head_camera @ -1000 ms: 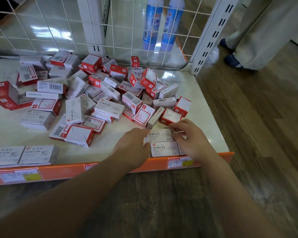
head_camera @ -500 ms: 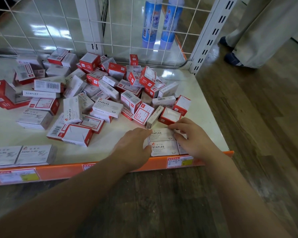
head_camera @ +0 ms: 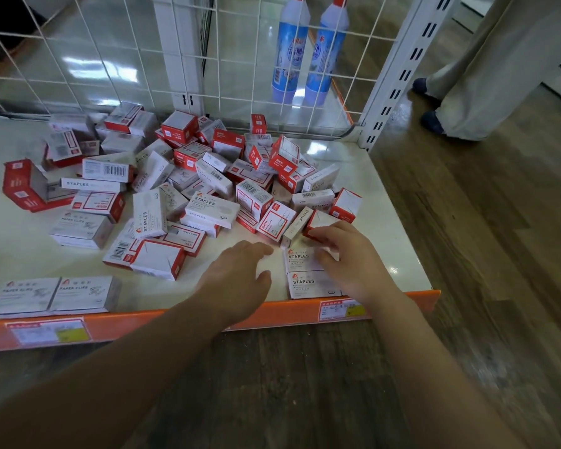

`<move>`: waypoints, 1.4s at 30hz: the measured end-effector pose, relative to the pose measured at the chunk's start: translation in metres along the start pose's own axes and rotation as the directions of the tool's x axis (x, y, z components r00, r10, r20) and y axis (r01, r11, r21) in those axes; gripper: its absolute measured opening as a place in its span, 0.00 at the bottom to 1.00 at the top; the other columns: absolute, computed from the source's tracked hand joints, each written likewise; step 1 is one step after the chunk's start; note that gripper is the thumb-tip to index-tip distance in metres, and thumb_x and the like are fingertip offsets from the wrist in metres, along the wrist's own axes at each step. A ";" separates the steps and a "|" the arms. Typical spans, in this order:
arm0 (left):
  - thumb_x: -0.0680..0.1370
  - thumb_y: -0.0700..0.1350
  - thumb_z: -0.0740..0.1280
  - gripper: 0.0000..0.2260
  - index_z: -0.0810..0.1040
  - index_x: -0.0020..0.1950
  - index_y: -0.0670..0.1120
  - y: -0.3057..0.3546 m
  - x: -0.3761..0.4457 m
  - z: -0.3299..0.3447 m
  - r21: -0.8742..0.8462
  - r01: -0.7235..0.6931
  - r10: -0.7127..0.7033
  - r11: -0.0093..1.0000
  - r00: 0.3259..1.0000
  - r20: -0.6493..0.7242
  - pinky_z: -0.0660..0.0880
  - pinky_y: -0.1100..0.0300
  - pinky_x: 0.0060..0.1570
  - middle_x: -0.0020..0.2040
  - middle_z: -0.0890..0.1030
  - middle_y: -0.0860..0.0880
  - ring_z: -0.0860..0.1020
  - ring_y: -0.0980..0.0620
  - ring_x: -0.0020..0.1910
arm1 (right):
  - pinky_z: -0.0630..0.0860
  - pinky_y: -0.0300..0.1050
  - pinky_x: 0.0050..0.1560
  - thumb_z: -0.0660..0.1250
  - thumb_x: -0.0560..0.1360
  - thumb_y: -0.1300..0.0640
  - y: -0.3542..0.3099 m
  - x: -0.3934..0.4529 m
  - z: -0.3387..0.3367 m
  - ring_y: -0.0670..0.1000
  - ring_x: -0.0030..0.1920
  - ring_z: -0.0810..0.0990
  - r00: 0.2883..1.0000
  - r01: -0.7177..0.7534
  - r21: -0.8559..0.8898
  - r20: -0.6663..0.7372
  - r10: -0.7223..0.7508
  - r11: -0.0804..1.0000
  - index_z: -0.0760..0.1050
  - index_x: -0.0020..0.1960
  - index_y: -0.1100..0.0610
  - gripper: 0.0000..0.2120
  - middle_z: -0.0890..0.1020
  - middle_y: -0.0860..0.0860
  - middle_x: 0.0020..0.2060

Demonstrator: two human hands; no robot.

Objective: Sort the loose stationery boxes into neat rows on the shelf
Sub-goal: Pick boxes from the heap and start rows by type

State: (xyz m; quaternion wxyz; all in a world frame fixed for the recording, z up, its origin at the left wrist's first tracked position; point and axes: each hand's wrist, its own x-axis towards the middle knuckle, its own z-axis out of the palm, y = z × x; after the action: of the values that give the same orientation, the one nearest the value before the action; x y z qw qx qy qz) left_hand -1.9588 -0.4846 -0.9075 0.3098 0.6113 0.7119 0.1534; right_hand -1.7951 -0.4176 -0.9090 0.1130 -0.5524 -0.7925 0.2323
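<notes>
Our right hand [head_camera: 347,259] lies over the two staples boxes [head_camera: 308,270] at the front right of the shelf [head_camera: 395,222], its fingers [head_camera: 321,236] loosely curled, tips touching the red-edged box [head_camera: 318,223] just beyond them; whether they pinch it we cannot tell. Our left hand [head_camera: 240,273] hovers beside those two boxes, fingers [head_camera: 259,249] spread and relaxed, holding nothing. The two boxes sit one behind the other, long sides parallel to the orange shelf edge [head_camera: 175,319], so a new row wants boxes turned the same way. The loose heap [head_camera: 208,189] lies straight ahead and to the left, closest to the left hand. We'd judge that hand is better placed to fetch next. Two paper clip boxes [head_camera: 55,294] sit side by side at front left.
</notes>
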 end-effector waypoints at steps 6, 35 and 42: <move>0.79 0.48 0.61 0.18 0.67 0.69 0.53 -0.014 -0.005 -0.013 0.010 0.043 -0.042 0.999 0.999 -0.024 0.69 0.56 0.62 0.66 0.71 0.54 0.70 0.54 0.63 | 0.70 0.39 0.56 0.67 0.74 0.52 -0.015 0.010 0.005 0.48 0.59 0.75 0.998 -0.044 0.053 -0.050 0.047 0.998 0.72 0.65 0.49 0.19 0.75 0.47 0.60; 0.77 0.49 0.65 0.17 0.70 0.66 0.57 -0.020 -0.014 -0.033 -0.017 0.001 -0.003 1.000 0.994 -0.113 0.69 0.59 0.61 0.64 0.72 0.55 0.70 0.56 0.61 | 0.70 0.28 0.32 0.72 0.69 0.48 -0.040 0.009 -0.024 0.41 0.40 0.75 0.999 -0.013 0.229 -0.045 0.024 0.973 0.76 0.49 0.49 0.11 0.76 0.40 0.40; 0.73 0.53 0.69 0.20 0.72 0.64 0.53 -0.018 -0.021 -0.039 -0.022 -0.050 0.044 0.999 0.976 -0.212 0.71 0.60 0.56 0.59 0.76 0.53 0.72 0.56 0.56 | 0.73 0.37 0.38 0.70 0.69 0.44 -0.061 -0.001 -0.008 0.47 0.38 0.76 0.999 -0.042 0.334 0.007 0.042 0.942 0.75 0.49 0.49 0.13 0.79 0.48 0.39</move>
State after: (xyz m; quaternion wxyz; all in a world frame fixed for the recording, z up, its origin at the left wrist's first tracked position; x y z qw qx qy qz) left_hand -1.9956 -0.5022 -0.8835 0.2368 0.6041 0.7239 0.2345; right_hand -1.8413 -0.4341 -0.8715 0.1999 -0.5422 -0.7297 0.3655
